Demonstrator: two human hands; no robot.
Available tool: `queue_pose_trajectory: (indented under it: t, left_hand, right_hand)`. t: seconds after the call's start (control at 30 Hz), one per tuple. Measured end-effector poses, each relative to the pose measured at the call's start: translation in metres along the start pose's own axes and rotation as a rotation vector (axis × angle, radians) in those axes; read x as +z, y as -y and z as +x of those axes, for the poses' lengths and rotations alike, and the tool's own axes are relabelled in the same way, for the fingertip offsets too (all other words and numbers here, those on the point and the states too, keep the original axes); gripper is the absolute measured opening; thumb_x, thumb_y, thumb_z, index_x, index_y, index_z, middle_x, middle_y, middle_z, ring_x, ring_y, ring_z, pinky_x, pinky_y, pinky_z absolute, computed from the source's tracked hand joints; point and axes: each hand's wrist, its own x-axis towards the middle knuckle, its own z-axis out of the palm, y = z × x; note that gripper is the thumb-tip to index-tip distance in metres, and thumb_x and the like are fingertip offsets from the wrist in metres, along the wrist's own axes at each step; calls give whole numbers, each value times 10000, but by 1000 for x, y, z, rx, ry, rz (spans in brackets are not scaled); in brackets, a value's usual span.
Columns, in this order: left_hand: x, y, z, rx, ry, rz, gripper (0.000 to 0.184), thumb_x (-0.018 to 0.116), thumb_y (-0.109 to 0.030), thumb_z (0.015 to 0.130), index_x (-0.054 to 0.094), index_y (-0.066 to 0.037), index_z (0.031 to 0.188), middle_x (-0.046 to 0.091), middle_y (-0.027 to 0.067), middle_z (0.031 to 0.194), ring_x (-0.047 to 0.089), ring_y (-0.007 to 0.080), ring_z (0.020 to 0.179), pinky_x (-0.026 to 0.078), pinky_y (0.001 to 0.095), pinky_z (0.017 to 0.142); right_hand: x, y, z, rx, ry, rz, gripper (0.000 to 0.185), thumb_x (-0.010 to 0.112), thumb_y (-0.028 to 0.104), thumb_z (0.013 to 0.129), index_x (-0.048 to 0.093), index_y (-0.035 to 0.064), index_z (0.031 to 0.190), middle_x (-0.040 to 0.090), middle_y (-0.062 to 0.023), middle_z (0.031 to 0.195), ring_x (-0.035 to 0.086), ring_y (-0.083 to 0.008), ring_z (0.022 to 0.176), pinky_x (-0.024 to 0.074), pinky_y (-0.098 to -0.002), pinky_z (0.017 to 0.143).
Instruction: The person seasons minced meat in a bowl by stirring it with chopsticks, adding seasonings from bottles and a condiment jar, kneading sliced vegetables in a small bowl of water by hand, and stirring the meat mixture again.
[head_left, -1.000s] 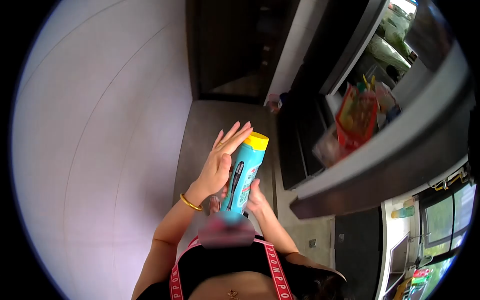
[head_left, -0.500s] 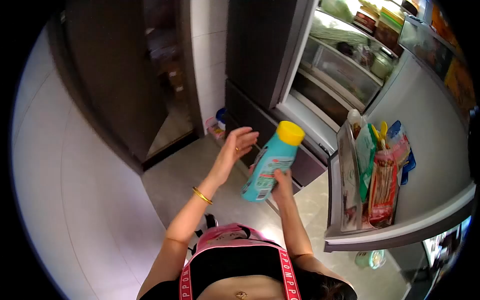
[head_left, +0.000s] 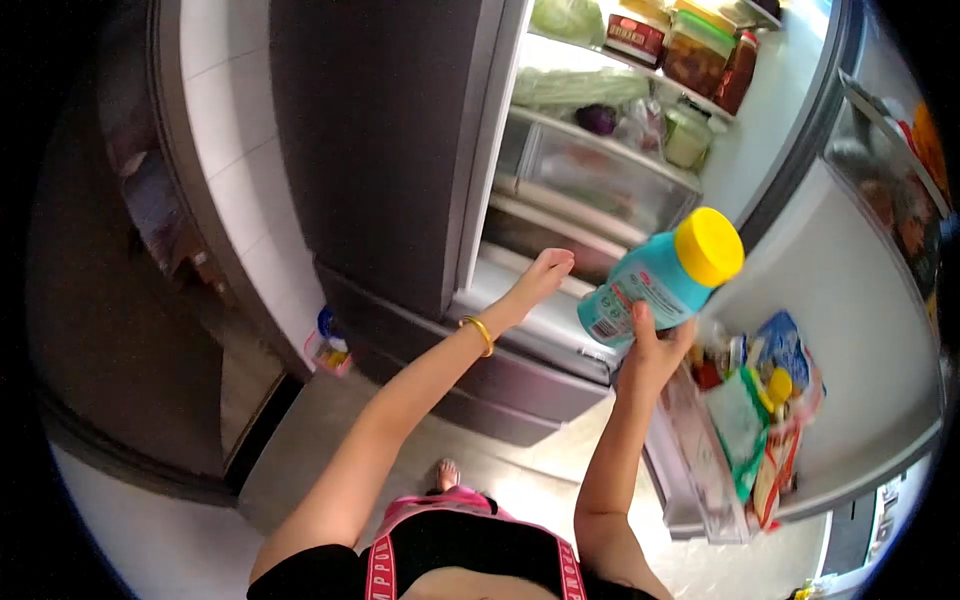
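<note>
My right hand [head_left: 655, 355] grips a teal plastic bottle [head_left: 645, 290] with a wide yellow cap [head_left: 709, 247], thumb across its printed label. The bottle is tilted, cap toward the upper right, in front of the open fridge. To its left, my left hand [head_left: 538, 285] reaches toward the fridge's lower drawers, with a gold bangle at the wrist. Its fingers are loosely bent, nothing is visible in them, and it is apart from the bottle. Behind both hands are the clear fridge drawers [head_left: 605, 180].
Jars [head_left: 698, 50] and greens [head_left: 580, 88] fill the fridge shelves. On the right the open fridge door [head_left: 850, 300] carries a bin with several packets, including a green-and-white bag [head_left: 738, 420]. A small pink container [head_left: 330, 352] stands on the floor at left.
The view has turned toward the fridge. Both hands have moved up and to the right, the bottle staying in my right hand and now before the shelves. My left hand's fingers have curled a little.
</note>
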Motion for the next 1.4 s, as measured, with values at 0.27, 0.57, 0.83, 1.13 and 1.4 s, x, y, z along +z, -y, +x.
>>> queue_pose_trajectory:
  t: [0.27,0.57,0.83,1.13,1.4]
  left_hand:
    - [-29,27,153,-77,-126,-528,422,554,-361,874,479,-78,1178,412,54,1090,399,175,1093,278,322,1017]
    - [-22,47,121,36,-106,-653,143,524,-106,852,469,-104,984,431,-1,908,435,112,883,350,262,894]
    - [-12,37,41,90,42,-375,407,596,0,771,347,-80,1083,321,47,1072,343,155,1107,227,353,1077]
    - [-10,39,17,167,72,-262,435,579,16,760,336,-75,1109,324,46,1101,318,155,1125,247,352,1053]
    - [-3,25,39,27,-47,-330,416,561,46,754,346,-101,1078,334,44,1104,325,161,1154,277,359,1042]
  right_hand:
    - [25,-26,93,-245,-268,37,488,682,40,779,448,0,1205,530,-108,1144,514,-204,1032,390,-340,926]
    - [60,0,195,-454,-15,-360,546,743,81,712,480,-3,1184,560,-85,1094,530,-185,998,401,-319,908]
    - [69,-37,262,93,955,-1045,511,766,38,603,586,17,1080,623,-50,956,554,-163,908,450,-290,838]
    - [92,-89,265,911,1366,-1326,398,680,70,657,599,-6,1038,637,-47,909,584,-140,844,503,-284,727]
    - [64,-53,244,339,673,-1100,212,626,136,802,608,1,965,612,-39,849,570,-128,843,460,-261,764]
